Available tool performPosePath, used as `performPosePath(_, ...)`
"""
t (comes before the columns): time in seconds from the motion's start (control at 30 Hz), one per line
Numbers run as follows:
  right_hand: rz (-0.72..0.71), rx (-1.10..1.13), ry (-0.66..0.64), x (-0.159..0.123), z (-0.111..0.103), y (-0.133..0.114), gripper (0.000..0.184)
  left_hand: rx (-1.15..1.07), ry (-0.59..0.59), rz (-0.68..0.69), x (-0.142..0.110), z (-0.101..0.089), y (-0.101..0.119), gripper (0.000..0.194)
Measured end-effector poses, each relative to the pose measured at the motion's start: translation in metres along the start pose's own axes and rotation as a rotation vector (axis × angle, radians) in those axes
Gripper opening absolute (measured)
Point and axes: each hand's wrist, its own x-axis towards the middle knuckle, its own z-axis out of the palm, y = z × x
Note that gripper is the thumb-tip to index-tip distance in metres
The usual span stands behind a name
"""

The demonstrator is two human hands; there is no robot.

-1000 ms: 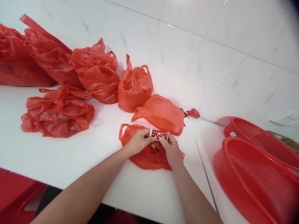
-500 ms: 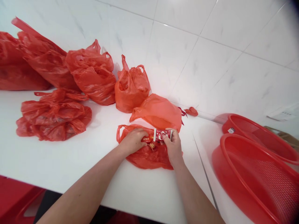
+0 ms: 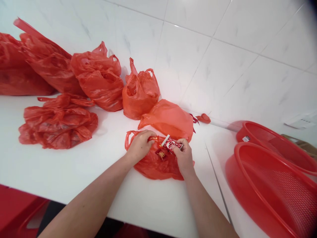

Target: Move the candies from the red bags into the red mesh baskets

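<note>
My left hand (image 3: pixel 139 145) is closed on a small red wrapped piece (image 3: pixel 153 138) over a flat red plastic bag (image 3: pixel 156 165) on the white table (image 3: pixel 74 165). My right hand (image 3: pixel 182 156) pinches a red-and-white patterned packet (image 3: pixel 170 144), tilted, just right of the left hand. A small dark red packet with a gold mark (image 3: pixel 161 154) lies on the bag between the hands.
Several stuffed red plastic bags (image 3: pixel 99 79) line the tiled wall; an orange one (image 3: pixel 168 119) lies just behind the hands. Two red mesh baskets (image 3: pixel 269 185) sit at the right. A red scrap (image 3: pixel 203 118) lies by the wall. Red stools show under the table's left edge.
The hands drew apart: the right hand took the red-and-white packet to the right and tilted it, while the left hand now holds a separate small red piece.
</note>
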Motion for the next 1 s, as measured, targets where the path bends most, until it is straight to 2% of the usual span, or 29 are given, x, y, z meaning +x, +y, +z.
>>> performPosePath(0.1,0.001,0.025,-0.030,-0.001,0.002,0.000,0.018,0.017,-0.026,0.008,-0.001,0.000,0.000,0.025)
performPosePath(0.27,-0.022,0.019,-0.028,-0.001,0.002,0.001,0.018,0.039,-0.161,0.032,-0.004,0.000,0.002,0.028)
performPosePath(0.37,-0.017,0.008,-0.027,-0.001,0.002,0.001,0.017,0.042,-0.199,0.038,-0.006,0.001,0.003,0.027)
performPosePath(0.53,-0.019,0.022,-0.032,-0.001,0.003,0.003,0.016,-0.023,-0.156,0.045,-0.005,0.002,0.008,0.029)
performPosePath(0.7,-0.006,0.044,-0.067,-0.002,0.004,0.004,0.017,-0.166,-0.050,-0.012,-0.004,0.002,0.013,0.016)
performPosePath(1.0,-0.020,0.026,-0.127,-0.003,0.005,0.003,0.020,-0.220,-0.061,-0.014,-0.004,0.004,0.015,0.017)
